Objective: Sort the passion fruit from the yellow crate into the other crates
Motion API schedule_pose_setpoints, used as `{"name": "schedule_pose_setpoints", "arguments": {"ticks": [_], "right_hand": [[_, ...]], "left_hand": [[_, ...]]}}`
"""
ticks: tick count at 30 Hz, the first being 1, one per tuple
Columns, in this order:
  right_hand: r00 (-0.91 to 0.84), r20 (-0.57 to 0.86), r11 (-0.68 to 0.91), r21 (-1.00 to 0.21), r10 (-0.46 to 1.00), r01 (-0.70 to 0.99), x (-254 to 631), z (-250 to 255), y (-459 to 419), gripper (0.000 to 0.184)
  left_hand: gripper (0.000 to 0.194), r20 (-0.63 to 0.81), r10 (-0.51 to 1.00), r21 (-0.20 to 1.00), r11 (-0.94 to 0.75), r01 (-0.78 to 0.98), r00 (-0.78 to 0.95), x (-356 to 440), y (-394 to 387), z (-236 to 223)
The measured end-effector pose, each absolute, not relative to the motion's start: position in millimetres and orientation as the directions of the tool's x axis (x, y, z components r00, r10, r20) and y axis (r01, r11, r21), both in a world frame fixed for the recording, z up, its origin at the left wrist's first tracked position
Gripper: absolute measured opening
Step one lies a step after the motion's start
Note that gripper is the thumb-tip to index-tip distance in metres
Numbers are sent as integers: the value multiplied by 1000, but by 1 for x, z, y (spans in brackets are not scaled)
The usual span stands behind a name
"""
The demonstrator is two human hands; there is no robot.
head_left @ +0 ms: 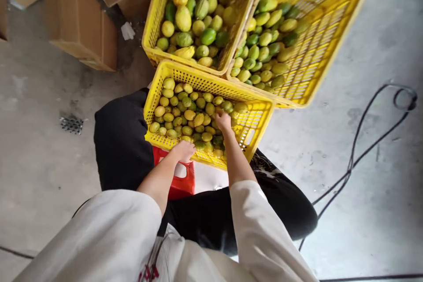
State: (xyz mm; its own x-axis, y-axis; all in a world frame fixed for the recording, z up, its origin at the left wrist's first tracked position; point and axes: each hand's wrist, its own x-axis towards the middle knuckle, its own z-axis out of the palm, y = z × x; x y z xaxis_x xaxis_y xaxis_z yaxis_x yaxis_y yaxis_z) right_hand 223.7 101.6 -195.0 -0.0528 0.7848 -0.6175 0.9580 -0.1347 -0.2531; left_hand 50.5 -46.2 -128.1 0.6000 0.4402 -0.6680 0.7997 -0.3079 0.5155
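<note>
The right hand (pixel 223 120), fingers curled narrowly, reaches among small yellow-green oval fruits (pixel 189 115) toward the right part of a yellow perforated plastic crate (pixel 211 80); whether it grips one cannot be told. The left hand (pixel 183 151), loosely closed, rests at the crate's near edge, its fingers partly hidden. The fruits cover most of the crate's bottom, leaving its right end bare. The crate sits between two knees in black trousers (pixel 120 141), above a red plastic object (pixel 185 183) with an opening. Just beyond stand two larger yellow slatted plastic crates (pixel 337 44), side by side, holding green and yellow fruits (pixel 201 22). Brown cardboard boxes (pixel 79 22) stand at far left on the grey concrete floor (pixel 42 154); a black looped cable (pixel 355 158) lies at right.
</note>
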Motion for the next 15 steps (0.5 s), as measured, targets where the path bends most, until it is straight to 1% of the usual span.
{"name": "schedule_pose_setpoints", "arguments": {"ticks": [3,5,8,10,11,15], "right_hand": [[-44,-642,-124,-214,766,969,222,-224,97,38],[-6,-629,-147,-191,777,971,218,-237,90,40],[148,-548,-303,-204,824,931,207,-252,82,43],[252,-510,-405,-212,822,890,200,-261,80,48],[281,-511,-431,-202,812,880,199,-265,81,50],[300,-540,-407,-89,786,909,208,-280,84,52]], "left_hand": [[47,-659,427,553,-283,783,620,52,-49,-130],[47,-662,422,558,-274,783,619,52,-50,-130],[51,-682,394,552,-276,787,616,52,-49,-127],[54,-692,365,557,-279,783,623,52,-48,-126],[55,-694,355,560,-280,780,626,52,-48,-125],[55,-700,345,561,-275,781,625,54,-47,-126]]}}
